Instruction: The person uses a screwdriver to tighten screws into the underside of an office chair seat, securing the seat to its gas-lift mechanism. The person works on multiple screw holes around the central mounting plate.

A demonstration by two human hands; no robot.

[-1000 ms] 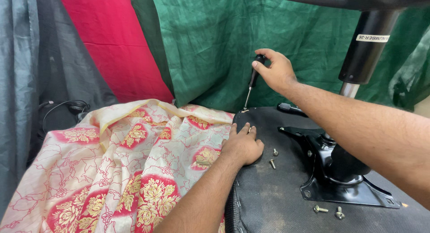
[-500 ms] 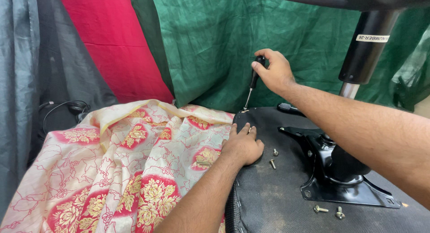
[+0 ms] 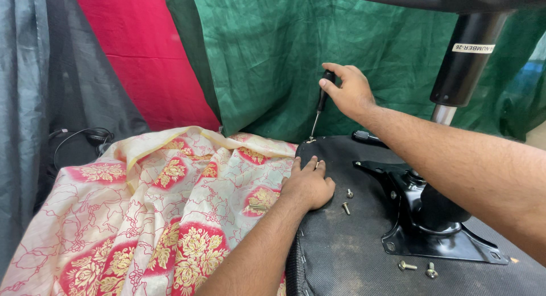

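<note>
Left of both hands, a cream cloth with red and gold flower print (image 3: 165, 216) lies bunched against the black fabric-covered underside of a chair seat (image 3: 341, 256). The left hand (image 3: 308, 185) rests palm down on the seat's edge, fingers loosely together, holding nothing. Just right of it lie two small loose screws (image 3: 346, 207). Above, the right hand (image 3: 348, 91) grips the black handle of a slim screwdriver (image 3: 318, 109), tip down at the seat's far rim. Below the right forearm sits a black metal chair mechanism plate (image 3: 432, 227).
</note>
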